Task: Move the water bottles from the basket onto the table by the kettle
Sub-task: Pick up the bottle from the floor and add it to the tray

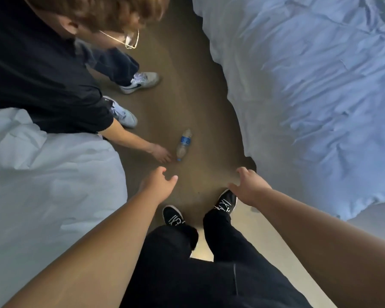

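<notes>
Bottle: a clear plastic water bottle with a blue label and blue cap lies on its side on the brown carpeted floor, in the aisle between two beds, cap end toward the camera wearer.
Left hand: the bare left hand hangs above the floor just short of the cap, fingers spread and empty.
Right hand: the bare right hand is out over the floor near the right bed's edge, fingers apart, holding nothing.
Other person: a second person in a black shirt bends in from the left; their hand is just beside the bottle's cap end; contact cannot be told.
Surroundings: a white rumpled duvet borders the aisle on the right, another white duvet on the left.
Feet: the wearer's black shoes with white laces stand just behind both hands.
</notes>
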Available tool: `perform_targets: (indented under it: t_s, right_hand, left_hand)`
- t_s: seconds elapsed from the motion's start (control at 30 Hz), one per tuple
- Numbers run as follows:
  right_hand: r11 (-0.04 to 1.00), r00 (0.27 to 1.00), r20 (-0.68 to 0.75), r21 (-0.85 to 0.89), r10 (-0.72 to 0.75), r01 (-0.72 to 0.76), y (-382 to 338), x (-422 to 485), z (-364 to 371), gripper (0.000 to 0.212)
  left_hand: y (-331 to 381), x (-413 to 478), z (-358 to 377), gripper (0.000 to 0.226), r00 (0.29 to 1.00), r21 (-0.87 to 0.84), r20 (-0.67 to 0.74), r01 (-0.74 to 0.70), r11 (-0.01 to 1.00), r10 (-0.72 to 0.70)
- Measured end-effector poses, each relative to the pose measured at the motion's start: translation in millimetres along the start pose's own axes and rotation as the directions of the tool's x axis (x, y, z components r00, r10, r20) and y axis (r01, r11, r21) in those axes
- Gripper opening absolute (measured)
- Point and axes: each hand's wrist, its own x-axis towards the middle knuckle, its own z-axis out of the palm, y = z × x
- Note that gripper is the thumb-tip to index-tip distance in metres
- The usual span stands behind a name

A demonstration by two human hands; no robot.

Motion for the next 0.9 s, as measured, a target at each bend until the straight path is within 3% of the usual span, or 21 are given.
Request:
perform_targets:
  t_s: [0.33,0.67,0.9]
  right_hand:
    - [0.989,0.996,0.044,0.123,0.076,-0.081,-18,112,22,0.074]
    - [0.992,0.990,0.116,0.083,0.084,-0.094,-24,293,136,0.073]
    - [0.996,0.997,0.077,0.087,0.031,-0.038,-10,416,198,0.067]
  left_hand:
    - [14,107,40,0.070,0.998,-0.011,0.030,0.062,0.998,-0.061]
    - [-27,291,133,0.068,0.996,-0.008,0.046,0.075,0.997,-0.075]
    - [-54,407,195,0.056,0.997,0.013,-0.059,0.053,0.999,-0.052]
